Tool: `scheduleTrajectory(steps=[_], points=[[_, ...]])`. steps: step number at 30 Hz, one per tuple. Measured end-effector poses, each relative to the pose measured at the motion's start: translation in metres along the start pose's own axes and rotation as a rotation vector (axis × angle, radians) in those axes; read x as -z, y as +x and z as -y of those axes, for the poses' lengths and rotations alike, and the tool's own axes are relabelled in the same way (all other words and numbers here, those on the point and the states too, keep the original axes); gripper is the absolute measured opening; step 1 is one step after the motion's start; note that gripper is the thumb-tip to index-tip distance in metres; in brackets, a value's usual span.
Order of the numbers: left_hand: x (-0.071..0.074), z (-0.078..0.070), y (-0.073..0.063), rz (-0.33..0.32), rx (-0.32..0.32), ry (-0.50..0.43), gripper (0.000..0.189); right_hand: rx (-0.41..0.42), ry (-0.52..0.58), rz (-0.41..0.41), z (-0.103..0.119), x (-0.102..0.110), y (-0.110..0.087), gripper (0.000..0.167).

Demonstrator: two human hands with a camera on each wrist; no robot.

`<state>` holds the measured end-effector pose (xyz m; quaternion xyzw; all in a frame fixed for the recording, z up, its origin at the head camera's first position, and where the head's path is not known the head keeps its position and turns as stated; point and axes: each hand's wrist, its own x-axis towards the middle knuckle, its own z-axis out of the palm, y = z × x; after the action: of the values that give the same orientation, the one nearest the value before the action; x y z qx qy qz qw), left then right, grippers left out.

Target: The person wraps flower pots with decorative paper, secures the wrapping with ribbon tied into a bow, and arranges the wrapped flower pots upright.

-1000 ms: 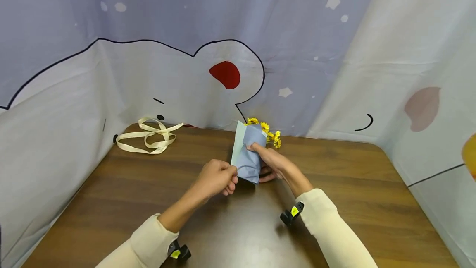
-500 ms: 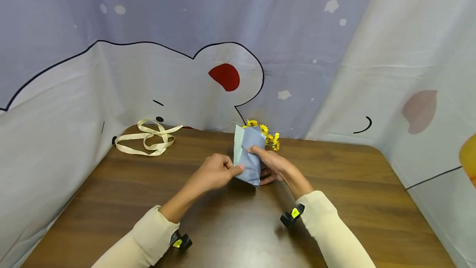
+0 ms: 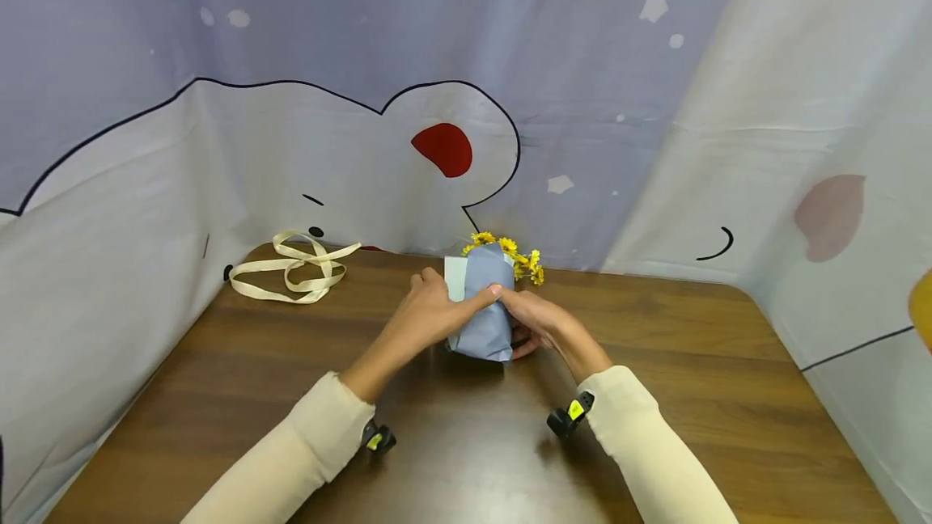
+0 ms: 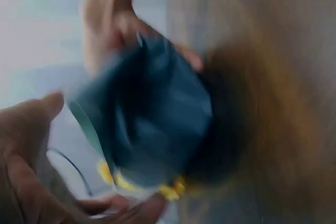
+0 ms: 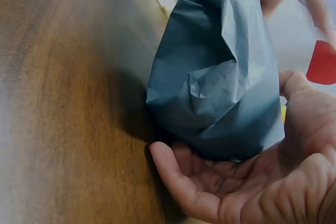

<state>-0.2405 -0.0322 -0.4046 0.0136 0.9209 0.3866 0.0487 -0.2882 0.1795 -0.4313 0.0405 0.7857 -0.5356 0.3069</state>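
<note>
A small bouquet in blue-grey wrapping paper (image 3: 486,334) tilts over the table, its folded bottom toward me. Small yellow flowers (image 3: 535,265) stick out at its far end, and a pale green inner side of the paper (image 3: 455,277) shows along the left. My right hand (image 3: 535,314) grips the bouquet from the right, thumb on the front and fingers curled beneath, as the right wrist view shows. Around the left side, my left hand (image 3: 437,306) has its thumb stretched over the front to the right thumb. Its fingers (image 4: 142,211) are spread by the flower end, blurred.
A loosely looped cream ribbon (image 3: 313,285) lies at the back left of the brown wooden table (image 3: 655,346). A printed curtain (image 3: 349,152) hangs right behind the table's far edge and along both sides.
My left hand has left the paper's lower left edge and moved up and right, its thumb now reaching across the front. The bouquet has turned slightly; my right hand keeps its grip.
</note>
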Motion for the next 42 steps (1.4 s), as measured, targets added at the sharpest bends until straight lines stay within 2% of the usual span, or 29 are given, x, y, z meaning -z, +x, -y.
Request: scheduleTrajectory(steps=[2, 5, 8, 12, 18, 25, 30, 34, 38, 42], points=[[-0.001, 0.004, 0.017, 0.103, 0.062, -0.068, 0.101, -0.01, -0.006, 0.004, 0.001, 0.002, 0.001, 0.072], [-0.003, 0.021, 0.035, 0.263, 0.125, -0.279, 0.074, -0.034, 0.008, 0.022, 0.002, 0.005, 0.004, 0.076], [-0.005, 0.036, 0.046, 0.346, 0.151, -0.476, 0.057, -0.041, 0.024, 0.053, 0.003, 0.006, 0.007, 0.078], [-0.009, 0.045, 0.049, 0.352, 0.165, -0.568, 0.055, -0.029, 0.026, 0.065, 0.005, 0.006, 0.009, 0.077], [-0.012, 0.045, 0.046, 0.336, 0.184, -0.635, 0.054, 0.034, -0.002, 0.049, 0.007, 0.004, 0.005, 0.077], [-0.014, 0.047, 0.047, 0.371, 0.189, -0.62, 0.054, 0.042, -0.033, 0.042, 0.004, 0.001, 0.002, 0.078], [-0.015, 0.048, 0.046, 0.413, 0.138, -0.596, 0.055, 0.022, -0.047, 0.034, 0.001, 0.001, 0.001, 0.077], [-0.018, 0.045, 0.046, 0.412, 0.11, -0.611, 0.054, -0.001, -0.041, 0.036, -0.002, 0.003, -0.002, 0.076], [-0.021, 0.045, 0.05, 0.389, 0.134, -0.654, 0.05, -0.004, -0.018, 0.046, -0.005, 0.006, -0.004, 0.075], [-0.021, 0.046, 0.056, 0.391, 0.168, -0.69, 0.046, 0.027, 0.003, 0.079, -0.007, 0.01, -0.004, 0.076]])
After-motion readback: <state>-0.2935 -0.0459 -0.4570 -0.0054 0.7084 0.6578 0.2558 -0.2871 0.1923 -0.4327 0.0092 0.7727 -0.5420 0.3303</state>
